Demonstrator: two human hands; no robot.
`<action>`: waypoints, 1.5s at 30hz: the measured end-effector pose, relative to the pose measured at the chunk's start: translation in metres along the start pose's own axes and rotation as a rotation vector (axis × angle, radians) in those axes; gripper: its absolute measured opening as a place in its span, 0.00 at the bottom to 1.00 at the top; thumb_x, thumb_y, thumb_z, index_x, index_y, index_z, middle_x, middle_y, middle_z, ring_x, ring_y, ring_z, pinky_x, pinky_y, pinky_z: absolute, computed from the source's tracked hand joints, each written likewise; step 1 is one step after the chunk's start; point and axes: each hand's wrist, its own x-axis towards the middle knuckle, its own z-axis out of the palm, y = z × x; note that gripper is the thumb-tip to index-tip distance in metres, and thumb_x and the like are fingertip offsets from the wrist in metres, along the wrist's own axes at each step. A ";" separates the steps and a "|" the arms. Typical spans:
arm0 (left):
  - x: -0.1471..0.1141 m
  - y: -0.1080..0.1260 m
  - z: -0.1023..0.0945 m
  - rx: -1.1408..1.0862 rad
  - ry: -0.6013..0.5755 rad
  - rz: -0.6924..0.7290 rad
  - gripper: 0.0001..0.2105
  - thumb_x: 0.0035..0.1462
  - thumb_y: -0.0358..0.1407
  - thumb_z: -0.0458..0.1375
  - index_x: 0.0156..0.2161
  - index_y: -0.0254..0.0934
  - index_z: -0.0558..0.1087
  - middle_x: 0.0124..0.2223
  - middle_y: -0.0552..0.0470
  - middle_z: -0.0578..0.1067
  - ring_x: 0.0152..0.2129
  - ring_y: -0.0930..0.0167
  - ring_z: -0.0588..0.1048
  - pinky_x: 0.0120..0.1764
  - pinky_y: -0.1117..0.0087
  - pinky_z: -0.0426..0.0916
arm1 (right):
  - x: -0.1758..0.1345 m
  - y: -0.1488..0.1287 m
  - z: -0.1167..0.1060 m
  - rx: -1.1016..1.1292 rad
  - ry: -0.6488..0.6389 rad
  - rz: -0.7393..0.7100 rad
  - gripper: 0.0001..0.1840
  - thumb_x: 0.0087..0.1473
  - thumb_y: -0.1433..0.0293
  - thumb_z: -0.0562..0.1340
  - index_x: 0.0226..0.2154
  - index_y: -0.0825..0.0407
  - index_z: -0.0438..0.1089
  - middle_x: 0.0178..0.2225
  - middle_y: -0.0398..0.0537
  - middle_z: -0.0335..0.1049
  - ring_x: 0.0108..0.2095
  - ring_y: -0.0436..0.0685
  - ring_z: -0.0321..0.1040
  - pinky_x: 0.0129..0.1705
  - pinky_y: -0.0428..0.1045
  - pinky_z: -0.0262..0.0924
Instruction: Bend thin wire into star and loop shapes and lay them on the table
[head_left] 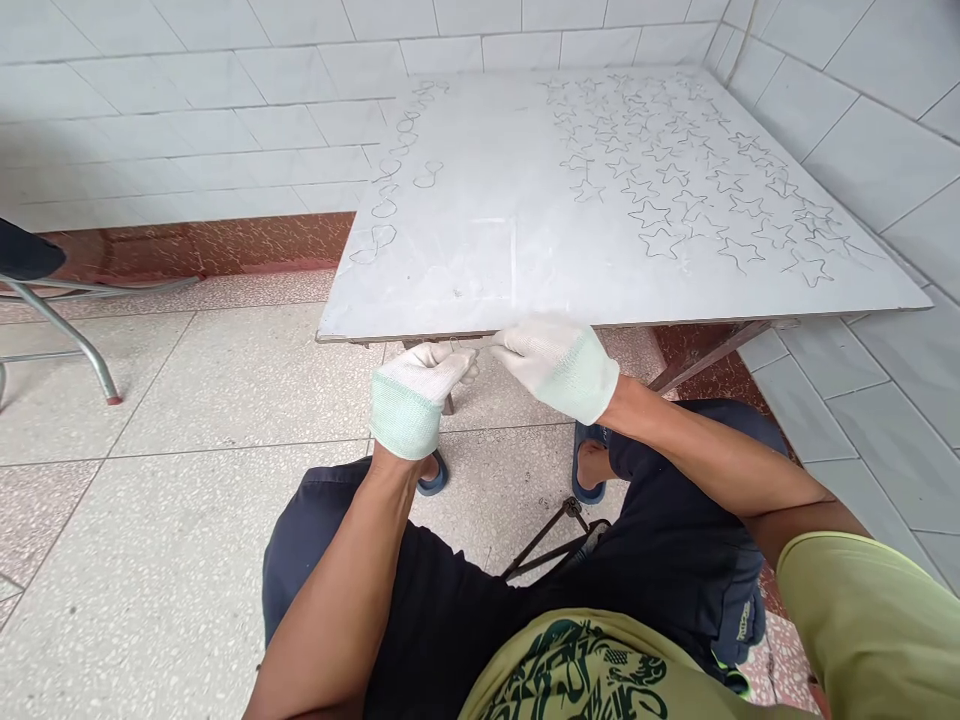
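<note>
My left hand (421, 390), in a white knitted glove with a pale green cuff, is closed in a pinch just below the table's front edge. Between its fingertips shows a thin wire (481, 346), bent into a small curve. The same wire runs across to my right hand (553, 366), gloved alike and slightly blurred. Its fingers are also pinched together on the wire. Wire stars (661, 243) lie in rows over the right half of the white board. Looped, figure-eight wire pieces (383, 208) lie in a line along its left edge.
The white-topped table (465, 250) stands against tiled walls (442, 55), with its legs under the front edge. A metal-legged chair (82, 345) is at the far left. A dark folding frame (551, 540) shows between my knees, above the speckled floor (202, 530).
</note>
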 end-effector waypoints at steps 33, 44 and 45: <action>-0.002 -0.004 0.008 0.116 -0.001 -0.039 0.10 0.54 0.43 0.68 0.26 0.42 0.78 0.21 0.53 0.75 0.25 0.64 0.76 0.35 0.64 0.72 | -0.007 -0.009 0.028 -0.147 -0.018 0.074 0.24 0.75 0.64 0.54 0.36 0.57 0.82 0.32 0.63 0.81 0.37 0.66 0.77 0.36 0.56 0.51; -0.010 -0.010 0.019 0.013 0.132 0.002 0.13 0.50 0.47 0.72 0.31 0.39 0.81 0.30 0.51 0.81 0.33 0.64 0.79 0.39 0.65 0.72 | -0.002 -0.021 0.015 -0.140 -0.095 0.115 0.22 0.76 0.71 0.52 0.42 0.56 0.81 0.37 0.59 0.81 0.35 0.60 0.76 0.31 0.54 0.42; -0.009 -0.012 0.019 0.010 0.131 0.007 0.13 0.51 0.46 0.72 0.31 0.39 0.81 0.30 0.51 0.81 0.33 0.64 0.79 0.39 0.65 0.73 | -0.002 -0.021 0.014 -0.149 -0.106 0.108 0.22 0.76 0.71 0.51 0.43 0.56 0.81 0.37 0.59 0.81 0.35 0.60 0.76 0.31 0.54 0.42</action>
